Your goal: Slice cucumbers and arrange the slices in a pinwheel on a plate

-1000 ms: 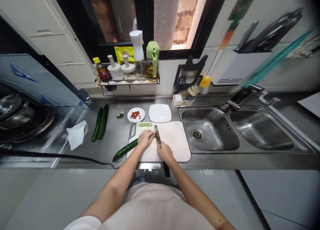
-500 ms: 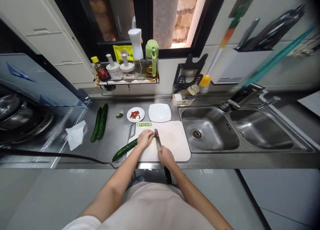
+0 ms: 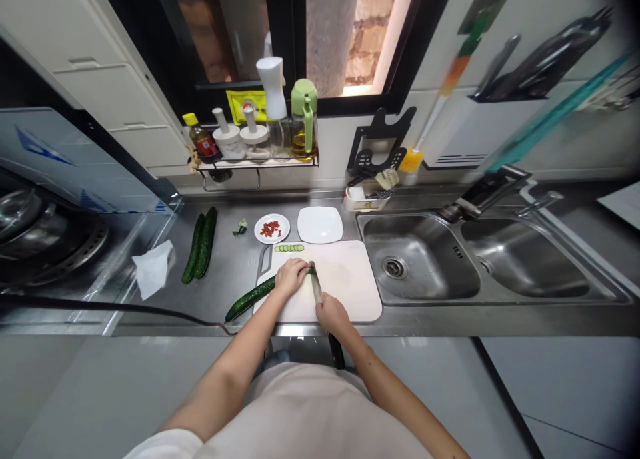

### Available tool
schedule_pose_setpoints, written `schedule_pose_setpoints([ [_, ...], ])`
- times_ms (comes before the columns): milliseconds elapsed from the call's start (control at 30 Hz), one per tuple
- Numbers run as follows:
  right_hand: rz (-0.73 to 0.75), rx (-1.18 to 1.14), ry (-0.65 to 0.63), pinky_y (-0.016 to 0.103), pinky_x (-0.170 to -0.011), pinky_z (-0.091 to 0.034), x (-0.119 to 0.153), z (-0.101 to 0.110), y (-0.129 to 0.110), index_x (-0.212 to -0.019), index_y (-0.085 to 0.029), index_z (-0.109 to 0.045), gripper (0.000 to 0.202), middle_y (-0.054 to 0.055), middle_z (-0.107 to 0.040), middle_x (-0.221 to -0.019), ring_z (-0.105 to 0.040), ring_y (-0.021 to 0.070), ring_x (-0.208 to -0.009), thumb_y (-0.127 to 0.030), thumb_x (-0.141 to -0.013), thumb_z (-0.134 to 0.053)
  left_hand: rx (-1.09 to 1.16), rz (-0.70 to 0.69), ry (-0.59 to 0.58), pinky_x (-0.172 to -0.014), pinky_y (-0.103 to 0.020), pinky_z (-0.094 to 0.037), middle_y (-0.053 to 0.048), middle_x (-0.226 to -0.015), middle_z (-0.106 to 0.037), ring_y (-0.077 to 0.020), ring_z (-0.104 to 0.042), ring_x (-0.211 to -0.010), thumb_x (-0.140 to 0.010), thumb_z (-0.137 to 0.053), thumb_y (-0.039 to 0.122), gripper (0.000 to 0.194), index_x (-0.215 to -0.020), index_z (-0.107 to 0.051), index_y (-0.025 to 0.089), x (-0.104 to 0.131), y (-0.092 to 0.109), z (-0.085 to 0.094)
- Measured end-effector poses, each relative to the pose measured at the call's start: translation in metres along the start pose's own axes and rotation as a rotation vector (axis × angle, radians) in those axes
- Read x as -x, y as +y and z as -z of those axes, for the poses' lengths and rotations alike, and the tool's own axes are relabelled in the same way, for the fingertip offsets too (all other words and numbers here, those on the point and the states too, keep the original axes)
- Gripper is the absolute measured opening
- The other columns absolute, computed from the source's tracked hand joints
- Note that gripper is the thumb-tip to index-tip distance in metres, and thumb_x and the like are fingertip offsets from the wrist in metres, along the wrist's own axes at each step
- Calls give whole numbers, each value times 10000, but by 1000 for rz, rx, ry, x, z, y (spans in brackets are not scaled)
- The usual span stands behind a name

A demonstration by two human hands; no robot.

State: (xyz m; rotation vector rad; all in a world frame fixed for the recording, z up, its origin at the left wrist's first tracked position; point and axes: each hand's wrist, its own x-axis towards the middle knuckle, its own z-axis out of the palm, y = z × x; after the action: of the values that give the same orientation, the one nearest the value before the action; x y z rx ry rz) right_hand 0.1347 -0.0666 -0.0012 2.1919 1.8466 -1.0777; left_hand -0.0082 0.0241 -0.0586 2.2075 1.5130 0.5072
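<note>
A long green cucumber [image 3: 251, 298] lies slantwise over the left edge of a white cutting board [image 3: 353, 279]. My left hand [image 3: 292, 276] is closed over its upper part, close to the cut end. In my right hand [image 3: 332, 314] is a kitchen knife [image 3: 317, 286]; its blade stands right beside the cucumber's end, by my left fingertips, and its dark handle extends below my hand. A short row of thin cucumber slices [image 3: 289, 248] rests along the board's top left edge.
Beyond the board stand a small plate of chopped red pieces [image 3: 271, 229] and a white square plate [image 3: 320, 225]. Two whole cucumbers [image 3: 199, 246], green scraps [image 3: 240, 228] and a crumpled tissue [image 3: 153, 270] lie left. A steel double sink [image 3: 420, 259] is on the right.
The knife's blade tip has dropped slightly toward me at the cucumber's end. My left hand and the cucumber stay nearly where they were.
</note>
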Motion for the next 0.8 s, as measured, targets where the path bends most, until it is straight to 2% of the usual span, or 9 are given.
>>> schedule_pose_setpoints([
  [233,-20,4,82,286,-715,-374,8,0,4,-1107,-134,-566,326,147,-676,-1026,-624,240,-957,-197,-897,-325,3,-5,15,-851,-291,-429,-9,-1021,-658,-172,-545,-984,-919,-479,304,208,-963,-679,268,0,0,-1],
  [400,-12,3,65,284,-723,-378,2,7,2,-1102,-143,-569,317,146,-672,-1047,-619,242,-980,-188,-887,-341,4,8,10,-861,-290,-430,-16,-1020,-658,-173,-544,-995,-909,-494,296,195,-952,-681,261,-1,0,-1],
  [800,-8,8,63,283,-711,-381,2,6,-3,-1086,-149,-565,301,140,-674,-1040,-625,238,-973,-198,-897,-336,13,11,5,-865,-297,-437,-22,-1029,-665,-178,-553,-997,-912,-484,328,205,-953,-670,251,-1,-1,-1],
])
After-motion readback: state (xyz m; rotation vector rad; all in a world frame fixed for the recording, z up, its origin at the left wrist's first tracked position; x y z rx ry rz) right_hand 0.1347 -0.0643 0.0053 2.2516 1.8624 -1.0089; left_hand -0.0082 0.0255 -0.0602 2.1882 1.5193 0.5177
